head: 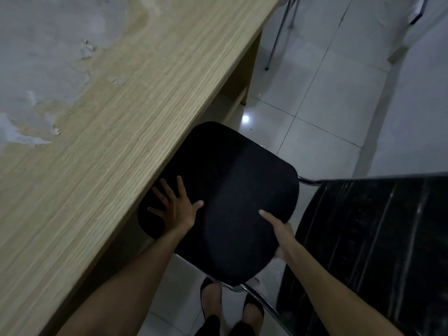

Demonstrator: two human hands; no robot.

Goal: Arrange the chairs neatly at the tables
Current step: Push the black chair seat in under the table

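Note:
A black chair has its padded seat (232,180) just in front of me, and the seat's left side is tucked under the edge of the long wooden table (126,112). The glossy black ribbed backrest (378,251) stands at the right, joined to the seat by chrome tubing. My left hand (175,206) lies flat on the seat near the table edge, fingers spread. My right hand (281,232) grips the seat's right rim, thumb on top and fingers hidden beneath.
The table top has peeling, worn veneer along its left part. Its wooden side panel (249,69) stands on the white tiled floor (327,105). Chrome legs of another chair (278,32) show at the top. My feet (211,301) are below the seat.

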